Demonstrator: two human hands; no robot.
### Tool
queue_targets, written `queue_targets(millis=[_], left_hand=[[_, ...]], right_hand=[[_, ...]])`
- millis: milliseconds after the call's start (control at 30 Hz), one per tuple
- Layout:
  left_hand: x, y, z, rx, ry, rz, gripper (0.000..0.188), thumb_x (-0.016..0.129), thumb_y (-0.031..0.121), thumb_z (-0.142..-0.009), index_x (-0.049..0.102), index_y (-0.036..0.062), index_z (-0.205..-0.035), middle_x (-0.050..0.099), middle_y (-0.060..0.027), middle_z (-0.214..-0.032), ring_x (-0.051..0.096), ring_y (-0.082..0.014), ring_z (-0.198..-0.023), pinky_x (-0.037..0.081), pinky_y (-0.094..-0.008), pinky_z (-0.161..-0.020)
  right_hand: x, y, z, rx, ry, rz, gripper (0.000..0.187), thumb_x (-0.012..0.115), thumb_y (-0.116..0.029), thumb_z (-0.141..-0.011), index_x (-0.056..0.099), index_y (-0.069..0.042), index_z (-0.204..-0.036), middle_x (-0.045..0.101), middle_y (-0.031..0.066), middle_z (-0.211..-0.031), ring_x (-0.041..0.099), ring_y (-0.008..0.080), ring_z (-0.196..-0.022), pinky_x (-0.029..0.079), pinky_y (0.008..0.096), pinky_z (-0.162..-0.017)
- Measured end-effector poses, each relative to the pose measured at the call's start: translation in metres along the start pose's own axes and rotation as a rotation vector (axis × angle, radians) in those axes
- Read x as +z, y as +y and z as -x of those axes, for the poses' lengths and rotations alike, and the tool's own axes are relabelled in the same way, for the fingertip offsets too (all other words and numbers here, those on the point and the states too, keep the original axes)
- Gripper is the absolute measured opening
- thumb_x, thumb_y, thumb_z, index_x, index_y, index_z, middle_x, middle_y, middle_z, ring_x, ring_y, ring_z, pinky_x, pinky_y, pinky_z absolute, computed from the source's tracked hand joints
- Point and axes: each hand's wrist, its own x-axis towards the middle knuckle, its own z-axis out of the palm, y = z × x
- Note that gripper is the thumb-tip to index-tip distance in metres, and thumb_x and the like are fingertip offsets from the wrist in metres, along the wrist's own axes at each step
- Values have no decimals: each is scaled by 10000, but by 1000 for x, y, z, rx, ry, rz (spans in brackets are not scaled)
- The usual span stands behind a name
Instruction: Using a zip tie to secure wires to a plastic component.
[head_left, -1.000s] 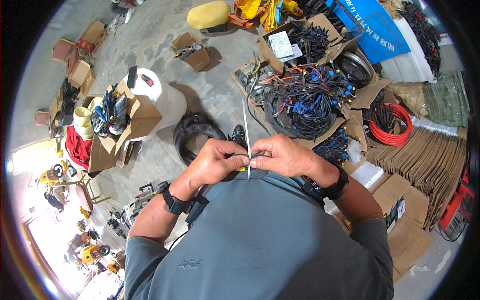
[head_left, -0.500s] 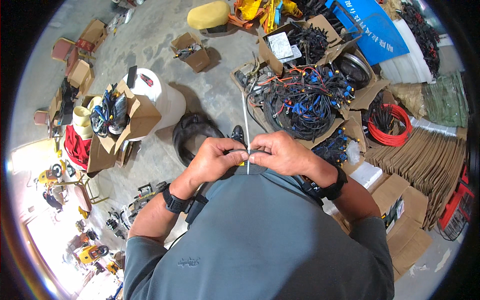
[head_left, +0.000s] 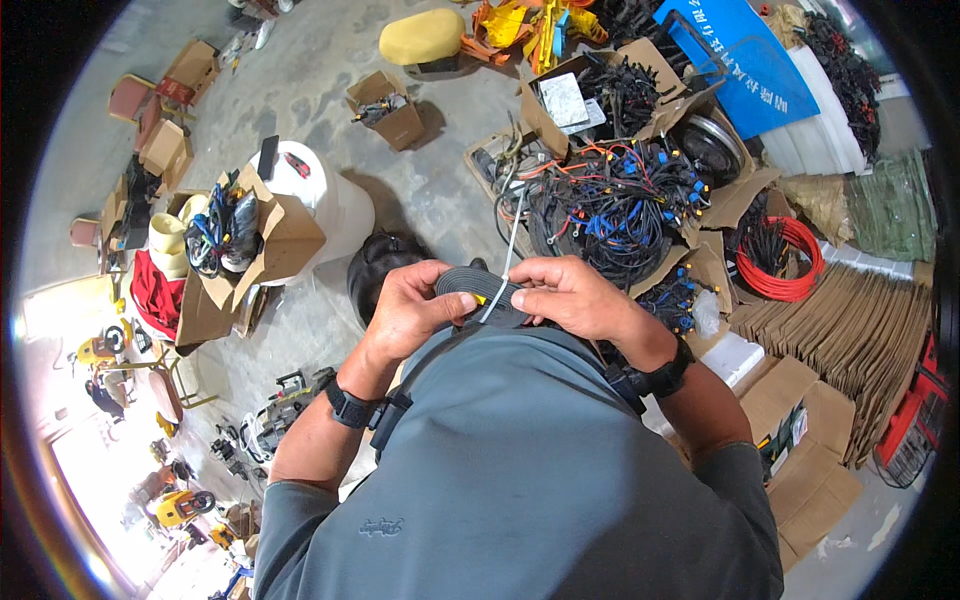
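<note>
Two hands, left hand (head_left: 408, 305); right hand (head_left: 570, 295), grip one white cable tie (head_left: 510, 245).

Matt black wire bundle (head_left: 478, 292), smooth white plastic tie (head_left: 510, 250), rough concrete floor (head_left: 330, 90)

A single head-worn fisheye view looks steeply down from close above the left hand (head_left: 405, 310) and right hand (head_left: 570, 295), with the cluttered floor (head_left: 300, 60) farther below.
</note>
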Motion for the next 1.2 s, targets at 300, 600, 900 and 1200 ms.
queue_targets(millis=[300,600,900,1200], left_hand=[[-3,4,-14,159,-8,249,273,671,-19,-804,593,-23,-1066,670,-78,-902,650,-148,-771,562,-295,-701],[10,8,-25,236,-79,344,556,697,-109,-724,501,-1,-1232,654,-74,-1006,655,-166,-844,581,-331,-743],[15,11,-27,244,-1,290,635,728,-83,-709,467,-2,-1282,656,-88,-1002,657,-173,-817,582,-305,-645],[23,12,-31,249,132,17,509,705,-110,-710,533,-31,-1183,665,-80,-933,636,-119,-727,547,-246,-570]], right_hand=[[-3,-12,-11,-163,58,-172,177,592,-119,-917,628,0,-1044,604,-7,-794,551,57,-689,459,212,-625],[1,-16,-14,-306,204,-335,126,579,-119,-925,635,-12,-961,621,11,-812,582,70,-721,484,228,-639],[-1,-14,-8,-231,156,-367,127,613,-120,-905,624,-9,-967,620,13,-840,575,67,-735,478,220,-657],[-4,4,-18,-152,172,67,114,667,-72,-843,604,-10,-915,568,-30,-750,523,34,-659,446,211,-579]])
